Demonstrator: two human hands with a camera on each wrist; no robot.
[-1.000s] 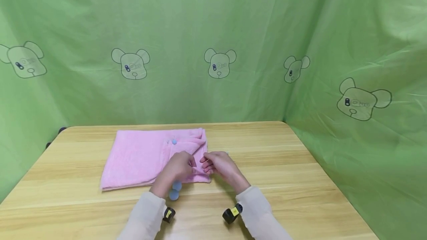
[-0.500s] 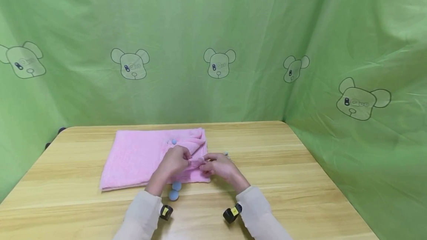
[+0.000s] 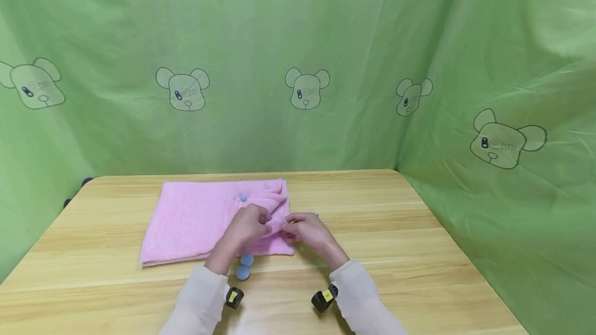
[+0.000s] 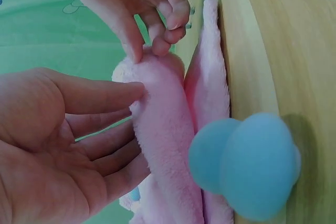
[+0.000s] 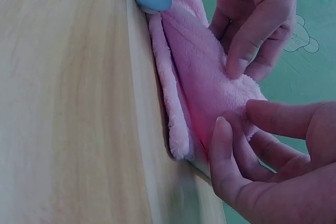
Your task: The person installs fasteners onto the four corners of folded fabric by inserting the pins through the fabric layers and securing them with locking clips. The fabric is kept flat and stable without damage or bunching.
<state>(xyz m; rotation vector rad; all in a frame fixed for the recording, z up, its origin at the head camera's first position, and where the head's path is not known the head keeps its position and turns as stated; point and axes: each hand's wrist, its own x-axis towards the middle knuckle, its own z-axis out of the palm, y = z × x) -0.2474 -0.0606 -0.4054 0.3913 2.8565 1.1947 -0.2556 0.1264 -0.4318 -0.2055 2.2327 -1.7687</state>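
A folded pink plush cloth (image 3: 186, 216) lies on the wooden table, its right end turned up into a loose flap. My left hand (image 3: 249, 224) pinches the flap's raised edge between thumb and fingers, seen close in the left wrist view. Facing it, my right hand (image 3: 309, 230) pinches the flap's corner (image 5: 239, 95) with its thumb and fingers. Two blue rounded pieces (image 3: 243, 272) sit at the cloth's near edge, beside my left wrist. A smaller blue piece (image 3: 243, 198) shows on top of the cloth.
Another small pale-blue piece (image 3: 316, 214) shows just behind my right hand. The wooden table (image 3: 396, 273) reaches back to green curtains (image 3: 247, 133) printed with bear heads, which also hang along both sides. Black wrist cameras (image 3: 322, 300) sit at both sleeves.
My left hand has shifted up and slightly left, lifting the flap's edge. The right hand has closed in on the flap's corner. The rest of the cloth and the blue pieces have stayed put.
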